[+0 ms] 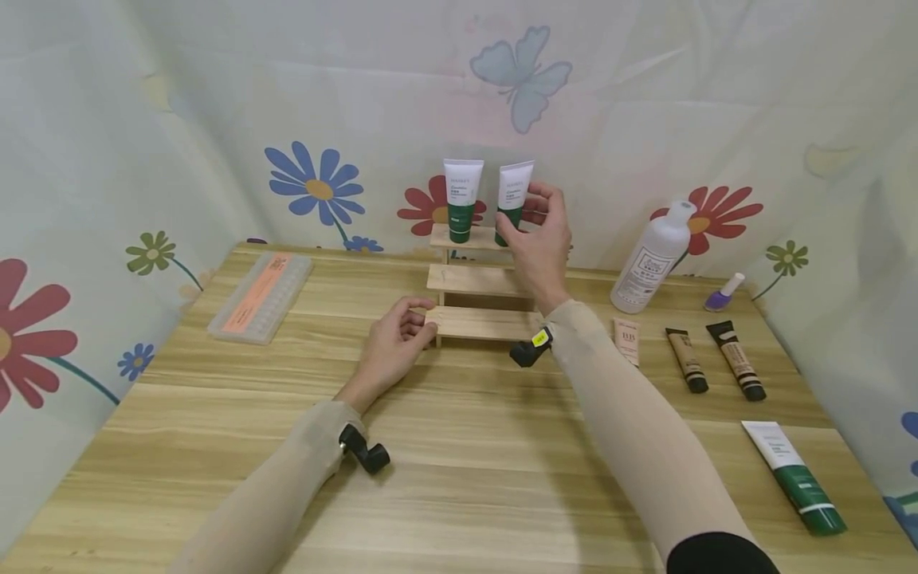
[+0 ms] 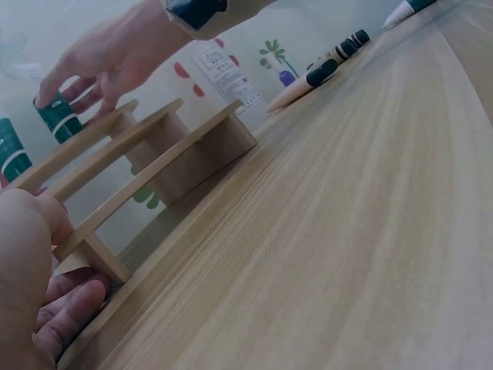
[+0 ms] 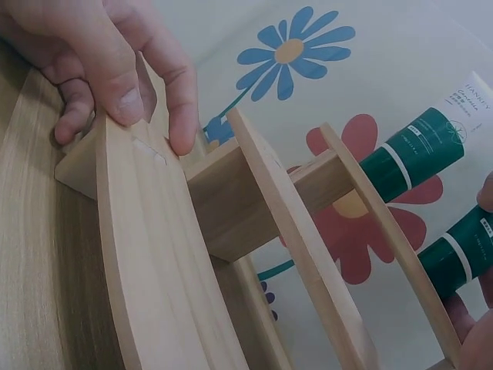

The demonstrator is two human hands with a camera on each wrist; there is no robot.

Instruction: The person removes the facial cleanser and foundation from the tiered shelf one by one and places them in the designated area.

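Observation:
A small three-step wooden display stand (image 1: 484, 281) stands near the back of the table. My left hand (image 1: 393, 344) holds the left end of its lowest step, thumb and finger over the edge in the right wrist view. With thumb and fingers, my right hand (image 1: 543, 239) grips a white and green squeeze tube (image 1: 513, 191) at the right of the top step. That tube is upright, tilted slightly, its cap at the step; whether it bears weight there I cannot tell. A matching squeeze tube (image 1: 462, 199) stands cap down on the top step's left part.
Right of the stand are a white bottle (image 1: 651, 259), a purple nail polish bottle (image 1: 723, 293), a pink BB tube (image 1: 626, 341) and two beige tubes with black caps (image 1: 686, 359). Another green-white tube (image 1: 794, 477) lies front right. A clear case (image 1: 261, 297) lies left. A flowered curtain hangs behind.

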